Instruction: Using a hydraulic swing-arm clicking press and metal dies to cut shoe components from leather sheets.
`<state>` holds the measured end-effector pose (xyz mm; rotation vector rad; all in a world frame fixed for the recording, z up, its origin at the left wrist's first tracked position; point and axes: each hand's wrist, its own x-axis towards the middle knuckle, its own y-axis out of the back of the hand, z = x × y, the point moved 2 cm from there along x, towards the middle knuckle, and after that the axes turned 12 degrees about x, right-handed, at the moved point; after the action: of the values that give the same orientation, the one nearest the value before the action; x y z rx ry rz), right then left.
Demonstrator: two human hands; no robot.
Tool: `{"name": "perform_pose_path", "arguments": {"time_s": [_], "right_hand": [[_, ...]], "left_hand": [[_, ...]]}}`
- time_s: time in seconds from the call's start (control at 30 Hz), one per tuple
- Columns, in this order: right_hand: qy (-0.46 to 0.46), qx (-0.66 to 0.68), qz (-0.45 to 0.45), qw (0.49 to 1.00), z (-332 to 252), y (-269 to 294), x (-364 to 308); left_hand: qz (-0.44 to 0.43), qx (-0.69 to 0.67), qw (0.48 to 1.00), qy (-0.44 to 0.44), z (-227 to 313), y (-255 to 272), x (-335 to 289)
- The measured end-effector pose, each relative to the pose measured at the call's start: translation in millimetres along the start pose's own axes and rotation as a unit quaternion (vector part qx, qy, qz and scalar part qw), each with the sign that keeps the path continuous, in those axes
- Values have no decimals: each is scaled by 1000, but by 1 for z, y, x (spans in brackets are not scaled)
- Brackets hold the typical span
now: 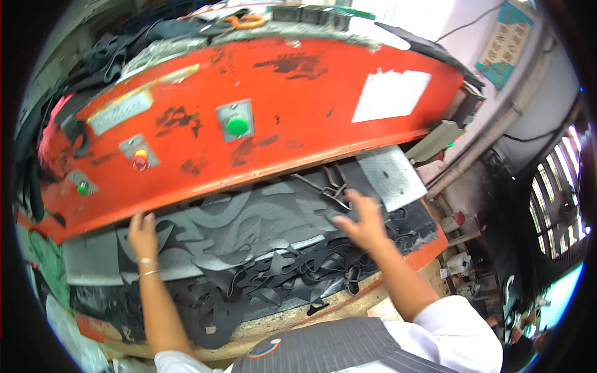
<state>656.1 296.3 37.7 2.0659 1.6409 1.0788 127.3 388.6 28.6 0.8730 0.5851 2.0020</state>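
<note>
- Here the left hand lies flat and open on the grey sheet, under the red press.
- The right hand, fingers spread and grasping nothing, reaches toward the metal cutter just beyond it.
- Likely positioning; next needs a firm grip on that cutter.

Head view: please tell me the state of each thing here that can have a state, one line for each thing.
Left hand: open, flat on the dark sheet, holding nothing.
Right hand: open, fingers spread above the sheet, near the metal cutting die; contact unclear.
Red press head: above the sheet, paint worn.
Dark sheet: lying flat, shapes already cut out.
Scrap strips: loose, tangled at the front edge.
</note>
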Motion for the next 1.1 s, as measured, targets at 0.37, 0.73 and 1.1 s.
{"name": "perform_pose_path", "arguments": {"time_s": [0.37, 0.73, 1.1], "right_hand": [[139, 333, 121, 925, -172, -118, 104], [146, 266, 71, 950, -156, -118, 22], [121, 292, 93, 944, -176, -100, 89]], "left_hand": [[388, 74, 918, 35, -74, 106, 40], [209, -35, 976, -46, -58, 99, -41], [258, 94, 951, -143, -53, 86, -4]]}}
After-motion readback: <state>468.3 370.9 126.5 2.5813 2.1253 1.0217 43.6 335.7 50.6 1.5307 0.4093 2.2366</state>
